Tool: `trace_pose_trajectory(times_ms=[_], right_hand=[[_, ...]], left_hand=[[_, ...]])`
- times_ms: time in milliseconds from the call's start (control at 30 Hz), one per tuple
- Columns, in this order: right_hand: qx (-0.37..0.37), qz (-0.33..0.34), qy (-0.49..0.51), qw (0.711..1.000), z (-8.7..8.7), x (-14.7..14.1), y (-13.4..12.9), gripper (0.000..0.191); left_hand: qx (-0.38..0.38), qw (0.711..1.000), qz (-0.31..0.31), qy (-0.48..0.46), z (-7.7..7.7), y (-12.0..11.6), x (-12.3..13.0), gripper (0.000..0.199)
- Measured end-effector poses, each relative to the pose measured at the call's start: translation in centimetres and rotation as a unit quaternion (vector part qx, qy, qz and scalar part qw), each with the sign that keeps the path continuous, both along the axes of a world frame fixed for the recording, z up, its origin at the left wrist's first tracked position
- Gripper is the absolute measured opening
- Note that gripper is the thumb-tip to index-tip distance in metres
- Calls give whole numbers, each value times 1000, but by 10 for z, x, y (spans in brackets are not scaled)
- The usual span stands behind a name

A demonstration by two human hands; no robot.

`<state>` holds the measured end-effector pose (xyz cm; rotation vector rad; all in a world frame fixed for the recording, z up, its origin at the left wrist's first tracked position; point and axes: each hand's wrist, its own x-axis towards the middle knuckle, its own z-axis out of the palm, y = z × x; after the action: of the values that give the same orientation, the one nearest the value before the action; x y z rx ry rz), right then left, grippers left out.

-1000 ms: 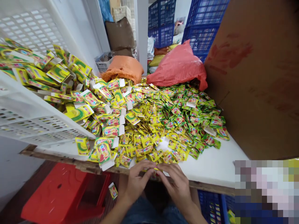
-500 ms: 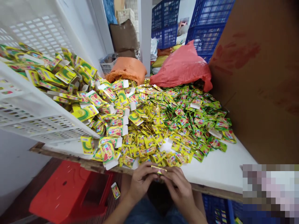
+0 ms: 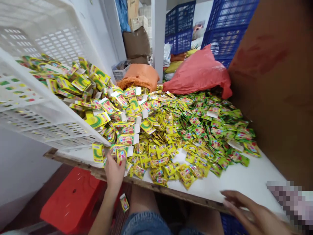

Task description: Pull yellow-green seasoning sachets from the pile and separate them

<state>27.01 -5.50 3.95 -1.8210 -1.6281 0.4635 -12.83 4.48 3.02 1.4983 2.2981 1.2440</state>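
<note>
At the table's front left, my left hand (image 3: 114,171) has its thumb and fingers closed around a small yellow-green carton (image 3: 121,153). More such cartons (image 3: 126,139) with white end flaps lie just beyond it, some open. My right hand (image 3: 249,209) is over the front right edge, fingers apart and nothing in them. Between the hands, yellow sachets (image 3: 158,161) spread across the white table (image 3: 244,182). Green sachets (image 3: 217,130) are heaped farther right.
A white plastic crate (image 3: 73,130) lies tipped at the left, cartons spilling from it. An orange sack (image 3: 140,75) and a red bag (image 3: 198,71) stand behind the heap. Cardboard (image 3: 271,98) walls the right side. A red stool (image 3: 73,199) is below; one carton (image 3: 124,202) lies lower down.
My hands were together at the front edge around a small carton. They have parted: the left moved left onto a carton, the right moved far right and is empty. The view shifted slightly.
</note>
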Motion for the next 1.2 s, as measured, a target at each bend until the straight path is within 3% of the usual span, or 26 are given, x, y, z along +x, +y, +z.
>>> trace_pose_trajectory(times_ms=[100, 233, 333, 433, 500, 600, 667, 767, 900, 1000, 1100, 1200], right_hand=[[-83, -2, -10, 997, -2, -1, 16, 33], [-82, -92, -77, 989, -26, 3, 49, 27], [-59, -130, -118, 983, -37, 16, 65, 25], [-23, -86, -124, 988, -42, 17, 79, 20], [-4, -33, -128, 991, -44, 10, 87, 23], [3, -2, -139, 990, -49, 0, 92, 31], [-5, -10, -146, 989, -51, -1, 91, 19], [-24, -34, -148, 988, -51, 5, 87, 5], [-52, -64, -131, 988, -51, 8, 86, 31], [-87, -74, -98, 989, -52, 10, 87, 22], [-112, -114, -51, 986, -51, 25, 88, 29], [-118, -208, -11, 971, -50, 47, 96, 38]], left_hand=[[79, 982, -70, -158, 12, -2, 14, 63], [107, 904, -137, -391, 30, -9, 32, 73], [64, 841, -142, -517, 30, -14, 46, 79], [-25, 785, -134, -604, 22, -21, 64, 70], [-78, 765, -144, -623, 17, -25, 75, 64], [-120, 761, -167, -616, 12, -30, 88, 63], [-132, 755, -170, -619, 9, -33, 92, 59], [-151, 730, -156, -648, 4, -37, 95, 51], [-174, 683, -144, -695, -3, -41, 102, 46], [-180, 658, -155, -715, -3, -42, 108, 45], [-186, 663, -191, -700, 0, -43, 111, 46], [-200, 679, -234, -667, 7, -44, 114, 52]])
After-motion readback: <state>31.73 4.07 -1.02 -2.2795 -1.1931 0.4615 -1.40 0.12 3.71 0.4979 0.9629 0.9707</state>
